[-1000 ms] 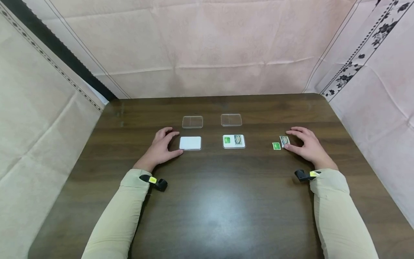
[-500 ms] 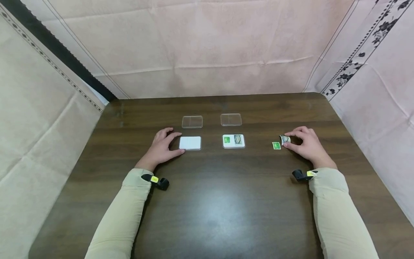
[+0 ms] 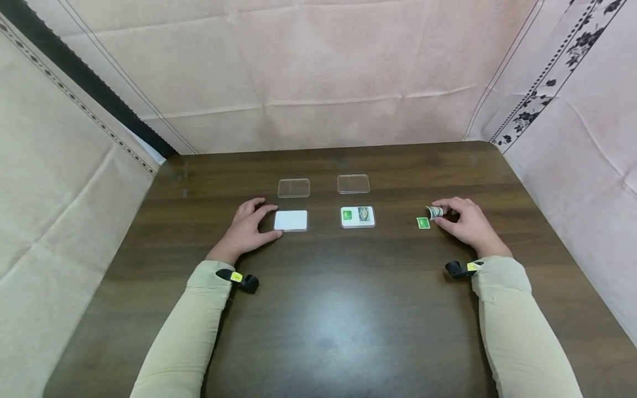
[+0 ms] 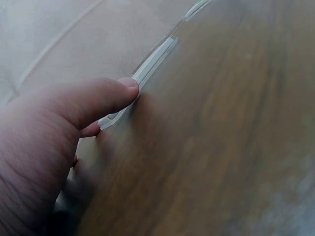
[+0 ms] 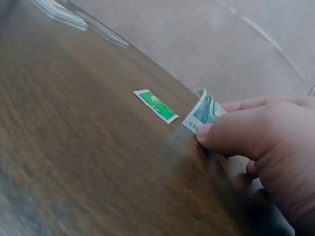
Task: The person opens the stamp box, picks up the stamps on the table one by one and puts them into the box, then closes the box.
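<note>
1. While the right hand (image 3: 468,225) sits right of centre in the head view, its thumb and fingers pinch the grey stamp (image 5: 205,111), curling one edge up off the wood; the stamp lies at the fingertips, on their left side.
2. Just left of that, flat on the table (image 3: 323,320) and apart from the hand, lies the green stamp (image 3: 423,223), its long axis running toward the upper left in the right wrist view.
3. Left of centre, the left hand (image 3: 246,229) rests with thumb and forefinger touching the white case (image 3: 291,220) at its left end, fingers loosely spread rather than gripping.
4. Between the hands lies a second case (image 3: 358,216) showing a green and a grey stamp; two clear lids (image 3: 293,188) sit just above both cases.
5. Dark wood grain covers the table; pink cloth (image 3: 318,72) hangs behind and at both sides.
</note>
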### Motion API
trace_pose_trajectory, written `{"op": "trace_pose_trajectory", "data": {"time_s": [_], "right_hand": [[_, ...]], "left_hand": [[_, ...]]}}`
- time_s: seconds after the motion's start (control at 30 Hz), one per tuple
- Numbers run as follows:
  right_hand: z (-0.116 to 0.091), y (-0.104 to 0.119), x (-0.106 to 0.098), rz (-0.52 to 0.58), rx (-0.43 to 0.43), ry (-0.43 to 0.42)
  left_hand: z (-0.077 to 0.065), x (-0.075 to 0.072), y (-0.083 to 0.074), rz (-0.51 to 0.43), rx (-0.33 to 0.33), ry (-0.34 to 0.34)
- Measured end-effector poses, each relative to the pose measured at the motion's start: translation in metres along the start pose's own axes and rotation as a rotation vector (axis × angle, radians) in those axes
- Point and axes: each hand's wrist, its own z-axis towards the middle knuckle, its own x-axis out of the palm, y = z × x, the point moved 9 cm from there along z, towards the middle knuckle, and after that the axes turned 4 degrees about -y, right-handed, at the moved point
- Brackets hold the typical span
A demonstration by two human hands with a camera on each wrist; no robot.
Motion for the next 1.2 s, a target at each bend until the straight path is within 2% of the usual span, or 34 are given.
{"op": "trace_pose_trajectory", "data": {"time_s": [0.1, 0.33, 0.43, 0.57, 0.7, 0.97, 1.2], "right_hand": [[0.0, 0.0, 0.0, 0.02, 0.013, -0.005], [0.003, 0.007, -0.001, 0.028, -0.016, -0.035], [0.008, 0.005, 0.002, -0.032, 0.028, -0.045], [0.013, 0.002, 0.009, -0.13, 0.149, -0.036], [0.016, 0.005, 0.016, -0.153, 0.226, -0.037], [0.022, 0.013, 0.021, -0.182, 0.269, -0.066], [0.025, 0.013, 0.019, -0.151, 0.313, -0.066]], "left_hand": [[0.0, 0.001, 0.0, 0.001, -0.004, 0.003], [-0.002, 0.002, 0.0, -0.011, -0.01, 0.007], [-0.002, 0.001, 0.001, -0.011, -0.009, 0.004], [-0.002, 0.001, 0.002, -0.015, -0.009, -0.002], [-0.003, 0.002, 0.002, -0.013, -0.014, 0.003], [-0.002, 0.002, 0.002, -0.012, -0.005, -0.003], [0.0, 0.001, 0.002, -0.015, 0.002, -0.01]]}}
